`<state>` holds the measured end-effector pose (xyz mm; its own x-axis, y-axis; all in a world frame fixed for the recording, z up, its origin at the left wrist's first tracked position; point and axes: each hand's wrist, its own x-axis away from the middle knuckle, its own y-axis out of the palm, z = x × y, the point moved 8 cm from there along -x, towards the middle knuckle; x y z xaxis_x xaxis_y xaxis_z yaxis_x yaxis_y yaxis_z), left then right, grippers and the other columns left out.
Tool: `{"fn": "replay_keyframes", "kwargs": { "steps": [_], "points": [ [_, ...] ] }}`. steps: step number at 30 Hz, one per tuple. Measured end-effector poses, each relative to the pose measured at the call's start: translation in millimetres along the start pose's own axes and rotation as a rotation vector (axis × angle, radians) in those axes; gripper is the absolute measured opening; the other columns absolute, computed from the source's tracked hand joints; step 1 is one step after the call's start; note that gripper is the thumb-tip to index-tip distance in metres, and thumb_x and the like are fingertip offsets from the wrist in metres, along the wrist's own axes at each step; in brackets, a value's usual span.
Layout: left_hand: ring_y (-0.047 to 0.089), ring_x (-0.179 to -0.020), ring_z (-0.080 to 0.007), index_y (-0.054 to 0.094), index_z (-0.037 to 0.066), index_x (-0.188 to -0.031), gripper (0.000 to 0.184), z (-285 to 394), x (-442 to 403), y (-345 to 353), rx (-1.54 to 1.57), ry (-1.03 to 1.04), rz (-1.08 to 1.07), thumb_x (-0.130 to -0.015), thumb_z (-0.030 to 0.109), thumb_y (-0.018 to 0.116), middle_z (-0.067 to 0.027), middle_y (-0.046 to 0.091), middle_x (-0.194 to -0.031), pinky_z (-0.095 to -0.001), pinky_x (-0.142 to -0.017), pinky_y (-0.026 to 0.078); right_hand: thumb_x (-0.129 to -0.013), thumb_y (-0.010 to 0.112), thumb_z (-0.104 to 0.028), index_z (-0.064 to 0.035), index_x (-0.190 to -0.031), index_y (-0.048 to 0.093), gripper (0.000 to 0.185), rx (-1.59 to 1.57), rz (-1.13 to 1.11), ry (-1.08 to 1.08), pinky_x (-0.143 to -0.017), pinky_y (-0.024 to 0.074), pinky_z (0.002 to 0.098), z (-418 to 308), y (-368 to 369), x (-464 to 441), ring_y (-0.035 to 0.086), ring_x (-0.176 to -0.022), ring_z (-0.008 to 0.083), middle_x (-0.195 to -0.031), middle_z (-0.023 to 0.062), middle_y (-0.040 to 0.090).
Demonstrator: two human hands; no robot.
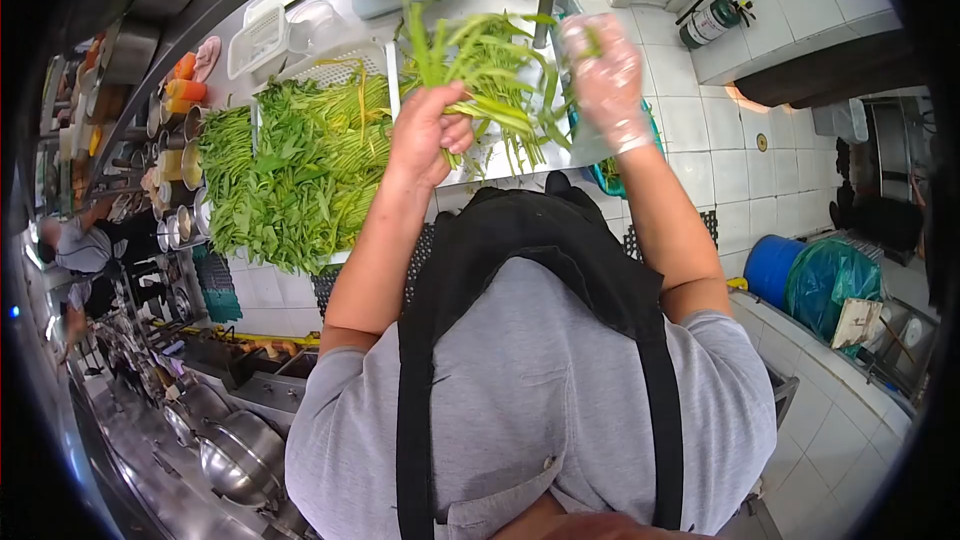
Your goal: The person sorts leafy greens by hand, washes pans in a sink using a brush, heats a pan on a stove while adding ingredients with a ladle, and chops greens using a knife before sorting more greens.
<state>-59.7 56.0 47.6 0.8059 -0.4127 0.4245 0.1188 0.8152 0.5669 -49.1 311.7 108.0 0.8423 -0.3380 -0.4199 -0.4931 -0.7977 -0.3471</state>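
Observation:
My bare left hand (428, 132) is closed around a bunch of long-stemmed leafy greens (432, 52), like water spinach. Stems stick out on both sides of the fist. To the right, my right hand (606, 75) wears a clear plastic glove, its fingers curled and slightly blurred by motion. A bit of green shows between those fingers. Behind the held bunch, loose greens (500, 50) lie on the steel counter. Left of my left hand, a thick pile of trimmed greens (300, 170) fills a white basket (393, 75).
A green basket (612, 183) stands below my right hand, beside the counter. Clear plastic containers (262, 45) sit at the back left. A fire extinguisher (712, 22) and a blue barrel (772, 265) are on the right. Other people (85, 245) are at the far left.

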Motion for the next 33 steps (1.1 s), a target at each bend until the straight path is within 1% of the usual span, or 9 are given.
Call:
{"fn": "replay_keyframes", "kwargs": {
  "steps": [7,10,13,19,25,27,28,31,33],
  "points": [
    [0.039,-0.049,-0.0082,0.067,0.012,-0.098,0.024,12,-13,-24,0.482,0.009,-0.214,-0.112,0.029,0.059,0.0085,0.043,-0.061,-0.0278,-0.048,0.034,-0.105,0.077,-0.017,-0.0081,-0.117,0.076,0.015,-0.436,0.096,0.207,-0.086,0.0575,0.0320,-5,-66,-2,0.068,-0.092,0.0111,-0.104,0.0033,0.077],
    [0.040,-0.049,-0.0092,0.066,0.011,-0.097,0.026,16,-18,-23,0.564,-0.010,-0.268,-0.113,0.029,0.058,0.0078,0.044,-0.062,-0.0293,-0.048,0.036,-0.091,0.081,-0.002,-0.0085,-0.126,0.073,0.036,0.139,-0.134,-0.243,-0.088,0.0608,0.0364,-75,-58,10,0.076,-0.094,0.0275,-0.108,0.0114,0.077],
    [0.040,-0.049,-0.0096,0.066,0.010,-0.096,0.026,16,-20,-15,0.581,-0.033,-0.308,-0.113,0.029,0.057,0.0073,0.044,-0.062,-0.0299,-0.049,0.036,-0.085,0.078,0.000,-0.0095,-0.123,0.075,0.040,0.457,-0.418,-0.488,-0.086,0.0618,0.0405,-90,-14,31,0.075,-0.101,0.0304,-0.123,0.0145,0.073],
    [0.041,-0.050,-0.0117,0.061,0.009,-0.088,0.034,0,-21,6,0.593,-0.120,-0.319,-0.113,0.031,0.055,0.0055,0.044,-0.063,-0.0312,-0.050,0.036,-0.073,0.077,0.000,-0.0080,-0.127,0.074,0.055,0.307,-0.398,-0.463,-0.095,0.0594,0.0479,-61,20,52,0.071,-0.109,0.0383,-0.123,0.0140,0.072],
    [0.040,-0.049,-0.0097,0.066,0.009,-0.101,0.023,-44,-33,29,0.491,-0.172,-0.249,-0.112,0.027,0.057,0.0071,0.041,-0.062,-0.0294,-0.047,0.034,-0.073,0.075,0.000,-0.0033,-0.113,0.072,0.040,0.377,-0.260,-0.468,-0.081,0.0596,0.0487,-30,1,64,0.072,-0.095,0.0390,-0.107,0.0160,0.071],
    [0.039,-0.050,-0.0096,0.064,0.009,-0.101,0.021,-65,-36,48,0.431,-0.160,-0.230,-0.112,0.025,0.058,0.0060,0.040,-0.064,-0.0292,-0.047,0.033,-0.074,0.072,0.001,-0.0055,-0.111,0.072,0.037,0.575,-0.151,-0.156,-0.079,0.0588,0.0498,13,-24,58,0.070,-0.088,0.0405,-0.100,0.0189,0.069],
    [0.038,-0.050,-0.0094,0.063,0.009,-0.102,0.022,-67,-36,56,0.266,-0.070,-0.153,-0.113,0.026,0.058,0.0057,0.039,-0.064,-0.0290,-0.048,0.033,-0.086,0.071,-0.002,-0.0046,-0.109,0.073,0.023,0.514,-0.009,-0.084,-0.079,0.0582,0.0475,29,-50,54,0.070,-0.087,0.0431,-0.099,0.0234,0.071],
    [0.041,-0.056,-0.0100,0.057,0.009,-0.109,0.024,-88,-41,90,0.079,0.016,-0.098,-0.116,0.032,0.056,0.0034,0.039,-0.070,-0.0296,-0.053,0.035,-0.106,0.069,-0.019,-0.0029,-0.110,0.077,0.018,0.141,0.173,0.334,-0.080,0.0548,0.0347,114,-129,61,0.069,-0.086,0.0182,-0.097,0.0093,0.078],
    [0.046,-0.064,-0.0124,0.054,0.008,-0.111,0.031,-112,-51,123,-0.048,0.079,-0.134,-0.117,0.039,0.056,0.0015,0.041,-0.074,-0.0311,-0.060,0.040,-0.108,0.067,-0.020,-0.0032,-0.113,0.075,0.020,0.064,0.143,0.595,-0.083,0.0558,0.0312,150,-177,71,0.069,-0.090,0.0161,-0.101,0.0060,0.079]
  ]
}}
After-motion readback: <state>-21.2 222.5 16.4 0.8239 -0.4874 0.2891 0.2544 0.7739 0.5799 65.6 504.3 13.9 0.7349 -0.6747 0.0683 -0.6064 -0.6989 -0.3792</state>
